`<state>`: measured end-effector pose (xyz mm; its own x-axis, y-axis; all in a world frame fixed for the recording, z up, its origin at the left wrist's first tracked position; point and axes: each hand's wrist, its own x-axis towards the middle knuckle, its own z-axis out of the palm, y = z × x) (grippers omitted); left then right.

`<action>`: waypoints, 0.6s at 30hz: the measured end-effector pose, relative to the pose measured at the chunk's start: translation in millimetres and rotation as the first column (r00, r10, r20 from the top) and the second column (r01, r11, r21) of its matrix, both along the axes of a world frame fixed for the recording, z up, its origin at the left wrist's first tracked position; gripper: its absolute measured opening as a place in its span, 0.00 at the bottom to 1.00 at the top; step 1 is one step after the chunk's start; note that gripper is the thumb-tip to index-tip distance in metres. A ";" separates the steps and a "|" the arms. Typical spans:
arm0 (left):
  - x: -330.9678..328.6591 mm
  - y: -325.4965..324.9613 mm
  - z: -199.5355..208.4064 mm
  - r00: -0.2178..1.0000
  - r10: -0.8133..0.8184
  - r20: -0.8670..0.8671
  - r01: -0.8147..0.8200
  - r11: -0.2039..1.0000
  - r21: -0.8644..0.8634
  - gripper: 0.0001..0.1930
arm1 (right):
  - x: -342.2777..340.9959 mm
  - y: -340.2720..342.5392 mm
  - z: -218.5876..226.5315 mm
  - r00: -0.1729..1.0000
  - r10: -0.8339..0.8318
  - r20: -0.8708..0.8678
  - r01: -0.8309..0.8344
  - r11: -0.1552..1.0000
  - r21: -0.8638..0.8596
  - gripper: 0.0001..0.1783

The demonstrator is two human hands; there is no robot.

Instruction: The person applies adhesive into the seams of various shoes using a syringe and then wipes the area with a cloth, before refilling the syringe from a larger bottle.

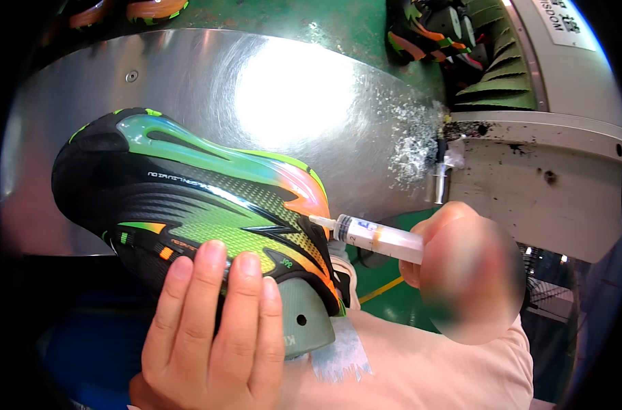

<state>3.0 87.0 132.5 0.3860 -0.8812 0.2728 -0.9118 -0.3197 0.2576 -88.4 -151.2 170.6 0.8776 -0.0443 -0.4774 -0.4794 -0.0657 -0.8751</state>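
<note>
A black running shoe [208, 184] with green and orange parts lies on its side, heel toward the right, over the near edge of the metal table. A grey-green last [314, 328] with a dark hole shows in its opening. My left hand [215, 335] holds the shoe from the near side, fingers stretched across the upper; its thumb is hidden. In my right hand [468, 273], partly blurred, is a clear syringe [379, 239]. Its tip touches, or almost touches, the shoe's heel by the sole edge.
Whitish residue [413, 147] covers the right part of the metal table [181, 75]. Another small syringe [441, 178] lies at its right edge. Several shoes [430, 31] sit at the far side on a green surface, beside a machine with a green strip curtain [499, 65].
</note>
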 end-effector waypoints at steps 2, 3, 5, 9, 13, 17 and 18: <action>2.0 -7.4 4.8 0.999 0.024 0.024 -0.025 0.999 0.031 0.11 | -9.1 -12.7 -20.9 0.998 -0.045 0.049 0.039 0.991 0.125 0.44; 2.8 -11.1 6.2 0.999 0.021 0.042 -0.024 0.997 0.075 0.13 | -12.3 -17.2 -36.1 0.994 -0.052 0.098 0.029 0.974 0.225 0.44; 6.5 -19.4 7.2 0.997 0.032 0.069 -0.036 0.998 0.055 0.13 | -17.5 -24.2 -56.3 0.978 -0.080 0.191 0.016 0.948 0.318 0.44; 22.5 -37.3 8.0 0.990 0.025 0.136 -0.036 0.996 0.085 0.10 | -18.2 -31.1 -82.6 0.947 -0.169 0.274 0.031 0.896 0.444 0.43; 51.0 -68.6 16.4 0.991 -0.031 0.129 0.019 0.996 0.093 0.10 | -14.9 -33.6 -92.6 0.937 -0.254 0.240 0.086 0.833 0.547 0.41; 88.8 -101.9 31.1 0.959 -0.281 0.019 0.264 0.919 0.292 0.31 | -14.0 -36.4 -100.8 0.916 -0.321 0.240 0.101 0.765 0.636 0.39; 92.7 -108.9 33.7 0.960 -0.279 -0.013 0.268 0.907 0.325 0.34 | -13.7 -37.4 -103.6 0.890 -0.357 0.285 0.085 0.743 0.664 0.38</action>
<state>95.8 -21.9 166.3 0.1129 -0.9930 -0.0338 -0.9815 -0.1168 0.1518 -102.1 -188.6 67.1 0.9911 -0.0755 -0.1096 -0.0398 0.6179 -0.7852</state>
